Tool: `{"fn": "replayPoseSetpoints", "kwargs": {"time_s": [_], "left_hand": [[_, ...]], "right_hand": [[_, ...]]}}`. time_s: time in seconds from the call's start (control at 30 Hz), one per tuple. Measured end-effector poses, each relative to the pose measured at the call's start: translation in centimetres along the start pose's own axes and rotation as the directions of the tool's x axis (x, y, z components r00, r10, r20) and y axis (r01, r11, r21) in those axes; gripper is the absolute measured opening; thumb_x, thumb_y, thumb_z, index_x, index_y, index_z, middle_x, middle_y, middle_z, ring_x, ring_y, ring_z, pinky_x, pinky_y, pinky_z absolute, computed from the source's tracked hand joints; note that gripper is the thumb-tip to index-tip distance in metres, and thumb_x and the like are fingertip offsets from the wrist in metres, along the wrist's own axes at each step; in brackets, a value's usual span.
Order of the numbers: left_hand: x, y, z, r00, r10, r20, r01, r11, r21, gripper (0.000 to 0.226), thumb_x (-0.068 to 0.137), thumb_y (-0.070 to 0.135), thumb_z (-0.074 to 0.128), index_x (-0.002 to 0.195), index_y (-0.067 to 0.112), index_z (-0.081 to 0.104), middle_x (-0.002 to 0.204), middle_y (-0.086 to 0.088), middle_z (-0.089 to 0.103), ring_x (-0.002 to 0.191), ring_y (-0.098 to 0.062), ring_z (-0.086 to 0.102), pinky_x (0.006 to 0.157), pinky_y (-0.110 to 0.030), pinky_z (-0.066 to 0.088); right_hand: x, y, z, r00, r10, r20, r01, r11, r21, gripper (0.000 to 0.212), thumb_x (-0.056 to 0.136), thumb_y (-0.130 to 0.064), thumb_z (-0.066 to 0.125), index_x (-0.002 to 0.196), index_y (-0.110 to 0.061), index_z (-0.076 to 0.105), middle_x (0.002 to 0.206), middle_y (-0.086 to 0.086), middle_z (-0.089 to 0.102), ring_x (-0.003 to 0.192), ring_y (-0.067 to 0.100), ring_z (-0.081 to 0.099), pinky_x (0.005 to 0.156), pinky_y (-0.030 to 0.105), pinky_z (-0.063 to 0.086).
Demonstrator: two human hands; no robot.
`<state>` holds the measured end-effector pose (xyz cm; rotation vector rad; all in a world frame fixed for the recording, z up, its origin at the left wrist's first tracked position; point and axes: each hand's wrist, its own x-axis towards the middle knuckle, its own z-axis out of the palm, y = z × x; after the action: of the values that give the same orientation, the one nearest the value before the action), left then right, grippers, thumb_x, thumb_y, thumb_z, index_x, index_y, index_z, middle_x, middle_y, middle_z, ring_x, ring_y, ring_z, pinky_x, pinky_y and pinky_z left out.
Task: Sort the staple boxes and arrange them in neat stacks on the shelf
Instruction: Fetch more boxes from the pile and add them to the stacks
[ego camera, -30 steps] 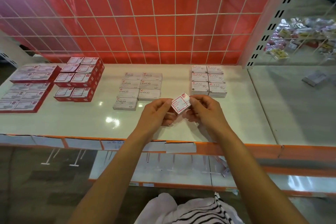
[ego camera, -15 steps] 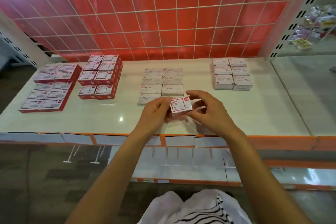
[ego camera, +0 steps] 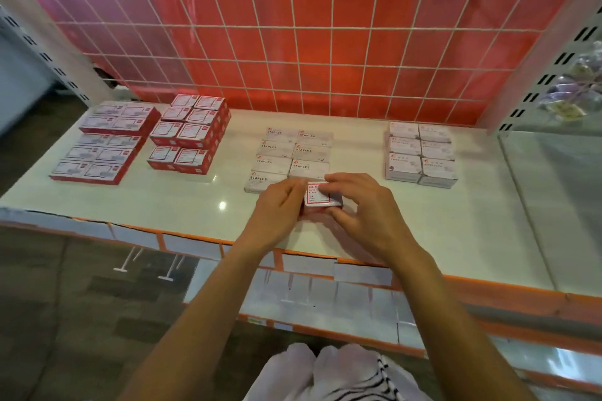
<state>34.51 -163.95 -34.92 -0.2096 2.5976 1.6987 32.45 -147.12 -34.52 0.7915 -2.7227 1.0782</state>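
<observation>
A small white staple box with a red frame (ego camera: 321, 195) is held between both hands just above the white shelf (ego camera: 358, 215), in front of the grey "STAPLES" stack (ego camera: 290, 155). My left hand (ego camera: 277, 208) grips its left end and my right hand (ego camera: 365, 205) grips its right side and top edge. Red-sided box stacks (ego camera: 190, 132) stand at the back left, with flatter red boxes (ego camera: 107, 140) at the far left. A pale stack (ego camera: 420, 151) stands at the right.
A red back panel with a white wire grid (ego camera: 293, 42) rises behind the shelf. An orange price rail (ego camera: 195, 239) runs along the front edge, with a lower shelf (ego camera: 325, 296) beneath. A perforated white upright (ego camera: 547, 75) bounds the right side.
Both hands have lowered the small box from chest height toward the shelf and turned it flatter. The view has tilted and shifted, so the stacks appear further right.
</observation>
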Motion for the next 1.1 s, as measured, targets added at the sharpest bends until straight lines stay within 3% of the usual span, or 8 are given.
{"fn": "replayPoseSetpoints", "kwargs": {"time_s": [0.1, 0.23, 0.33, 0.43, 0.53, 0.73, 0.9, 1.1], "left_hand": [[-0.3, 0.4, -0.1, 0.995, 0.085, -0.050, -0.072, 0.974, 0.213, 0.034, 0.103, 0.031, 0.035, 0.114, 0.022, 0.066, 0.106, 0.001, 0.069, 0.096, -0.012, 0.062, 0.086, -0.034, 0.052], [-0.3, -0.3, -0.8, 0.960, 0.246, -0.132, -0.153, 0.859, 0.489, 0.030, 0.101, 0.023, 0.043, 0.122, 0.015, 0.062, 0.115, -0.004, 0.067, 0.101, -0.018, 0.061, 0.084, -0.028, 0.049], [-0.4, -1.2, -1.8, 0.935, 0.339, -0.108, -0.253, 0.846, 0.469, 0.033, 0.093, 0.011, 0.053, 0.125, 0.012, 0.059, 0.122, -0.006, 0.062, 0.103, -0.014, 0.059, 0.087, -0.027, 0.051], [-0.6, -1.8, -3.3, 0.915, 0.403, 0.032, -0.375, 0.818, 0.436, 0.048, 0.081, 0.016, 0.058, 0.128, 0.012, 0.056, 0.126, -0.005, 0.059, 0.106, -0.012, 0.057, 0.089, -0.024, 0.051], [-0.3, -2.5, -5.6, 0.908, 0.402, 0.118, -0.408, 0.783, 0.470, 0.052, 0.079, 0.022, 0.065, 0.130, 0.018, 0.054, 0.126, -0.001, 0.058, 0.110, -0.014, 0.056, 0.089, -0.025, 0.051], [0.0, -4.7, -11.3, 0.906, 0.418, 0.072, -0.395, 0.770, 0.500, 0.044, 0.081, 0.022, 0.074, 0.122, 0.015, 0.061, 0.117, -0.003, 0.065, 0.096, -0.012, 0.062, 0.082, -0.013, 0.048], [0.1, -6.7, -16.3, 0.924, 0.383, 0.010, -0.338, 0.804, 0.489, 0.047, 0.079, 0.019, 0.076, 0.123, 0.012, 0.062, 0.120, -0.005, 0.065, 0.104, -0.016, 0.062, 0.088, -0.021, 0.050], [1.5, -8.6, -21.6, 0.949, 0.309, -0.059, -0.240, 0.834, 0.497, 0.051, 0.080, 0.023, 0.075, 0.127, 0.018, 0.058, 0.126, -0.001, 0.062, 0.107, -0.009, 0.058, 0.089, -0.014, 0.046]], "right_hand": [[0.3, 0.0, 0.3, 1.000, 0.003, -0.022, -0.002, 1.000, 0.031, 0.037, 0.076, -0.012, 0.076, 0.112, -0.015, 0.069, 0.120, 0.004, 0.065, 0.111, 0.020, 0.057, 0.092, 0.022, 0.038], [0.4, -0.2, 0.7, 1.000, 0.010, -0.026, -0.009, 0.998, 0.061, 0.031, 0.074, -0.011, 0.077, 0.104, -0.014, 0.070, 0.116, 0.004, 0.067, 0.107, 0.021, 0.059, 0.090, 0.023, 0.041], [0.9, -0.9, 1.0, 0.999, 0.029, -0.036, -0.026, 0.997, 0.067, 0.028, 0.075, -0.011, 0.076, 0.102, -0.013, 0.070, 0.114, 0.004, 0.067, 0.105, 0.021, 0.059, 0.088, 0.023, 0.042], [1.6, -1.7, 1.7, 0.998, 0.045, -0.040, -0.041, 0.995, 0.091, 0.027, 0.075, -0.010, 0.076, 0.100, -0.014, 0.069, 0.112, 0.002, 0.067, 0.102, 0.019, 0.058, 0.087, 0.023, 0.043], [2.5, -3.1, 3.2, 0.998, 0.044, -0.036, -0.039, 0.993, 0.116, 0.026, 0.074, -0.010, 0.076, 0.099, -0.014, 0.067, 0.110, 0.000, 0.067, 0.101, 0.020, 0.058, 0.088, 0.033, 0.049], [4.9, -7.1, 7.1, 1.000, 0.029, 0.002, -0.030, 0.988, 0.155, 0.029, 0.079, -0.018, 0.074, 0.107, -0.015, 0.066, 0.112, 0.000, 0.065, 0.101, 0.012, 0.054, 0.090, 0.032, 0.048], [6.6, -9.8, 10.2, 0.997, 0.062, 0.036, -0.066, 0.993, 0.098, 0.030, 0.083, -0.020, 0.070, 0.112, -0.018, 0.064, 0.119, 0.000, 0.062, 0.110, 0.018, 0.054, 0.095, 0.037, 0.046], [8.5, -12.1, 13.4, 0.988, 0.129, 0.081, -0.133, 0.990, 0.047, 0.029, 0.088, -0.021, 0.065, 0.116, -0.021, 0.061, 0.126, -0.004, 0.057, 0.118, 0.013, 0.047, 0.097, 0.018, 0.029]]}}
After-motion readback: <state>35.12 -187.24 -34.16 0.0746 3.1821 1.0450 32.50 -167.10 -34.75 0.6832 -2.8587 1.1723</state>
